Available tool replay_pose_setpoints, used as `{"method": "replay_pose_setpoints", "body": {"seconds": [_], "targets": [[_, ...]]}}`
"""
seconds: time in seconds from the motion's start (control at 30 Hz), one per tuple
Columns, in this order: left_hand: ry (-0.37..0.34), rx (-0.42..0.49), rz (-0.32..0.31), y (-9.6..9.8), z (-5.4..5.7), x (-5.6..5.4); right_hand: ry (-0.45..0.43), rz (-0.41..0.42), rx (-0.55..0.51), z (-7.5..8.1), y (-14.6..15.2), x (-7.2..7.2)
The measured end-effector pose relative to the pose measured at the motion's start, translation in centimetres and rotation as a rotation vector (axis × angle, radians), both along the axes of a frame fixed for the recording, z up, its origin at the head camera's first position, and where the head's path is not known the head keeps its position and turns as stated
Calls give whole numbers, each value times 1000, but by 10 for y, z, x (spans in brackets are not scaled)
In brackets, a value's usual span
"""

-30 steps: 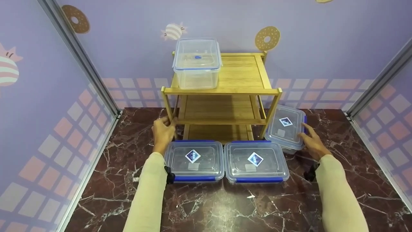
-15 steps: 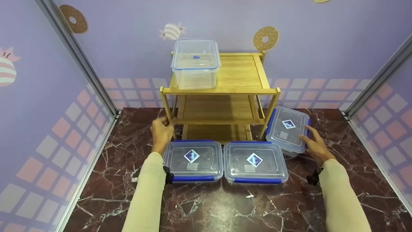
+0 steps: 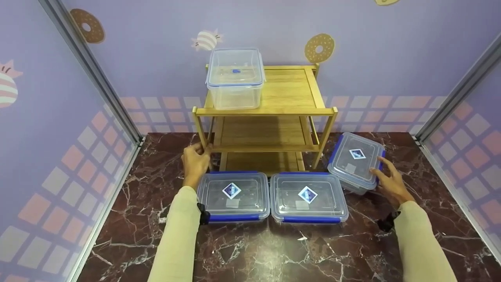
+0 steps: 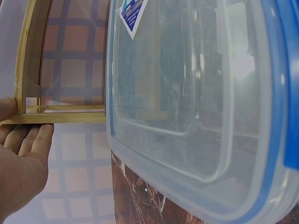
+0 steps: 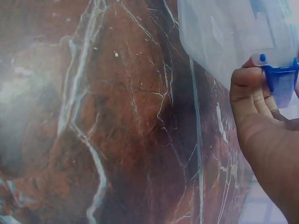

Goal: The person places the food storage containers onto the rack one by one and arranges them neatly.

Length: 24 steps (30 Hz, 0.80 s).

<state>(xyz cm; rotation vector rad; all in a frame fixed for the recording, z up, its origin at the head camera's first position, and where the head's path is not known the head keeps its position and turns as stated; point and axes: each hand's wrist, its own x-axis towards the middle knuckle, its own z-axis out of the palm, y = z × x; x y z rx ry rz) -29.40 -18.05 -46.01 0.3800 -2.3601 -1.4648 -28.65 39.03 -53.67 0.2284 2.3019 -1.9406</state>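
Observation:
My left hand [image 3: 195, 162] grips the front left leg of a three-tier wooden shelf [image 3: 291, 88]; in the left wrist view the thumb and fingers lie on opposite sides of that wooden bar [image 4: 60, 116]. My right hand [image 3: 393, 184] holds a clear food container [image 3: 354, 166] by its right side, where the right wrist view shows the fingers around a blue latch [image 5: 280, 84]. This container sits tilted at the shelf's right, its lid turned partly toward me. Two similar lidded containers, a left one [image 3: 213, 199] and a right one [image 3: 325, 203], lie flat before the shelf.
A taller clear container [image 3: 236, 96] with a lid stands on the left of the top tier. Patterned purple walls [image 3: 383, 58] enclose the back and both sides. Dark red marbled floor [image 3: 250, 254] runs beneath everything.
My right hand has drawn the tilted container rightward and slightly toward me, away from the shelf's right leg. The left hand keeps its grip on the shelf. The view has shifted slightly.

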Motion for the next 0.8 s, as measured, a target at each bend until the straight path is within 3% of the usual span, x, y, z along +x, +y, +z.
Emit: {"method": "replay_pose_setpoints", "body": {"seconds": [0.3, 0.53, 0.8], "targets": [[1, -11, -11, -1, 1, 0, 51, -104, -92, 2, 11, 16], [5, -14, 1, -1, 3, 0, 101, -109, -41, 5, 16, 32], [4, -3, 0, -2, 1, 1, 215, -134, -155, 15, 16, 51]]}}
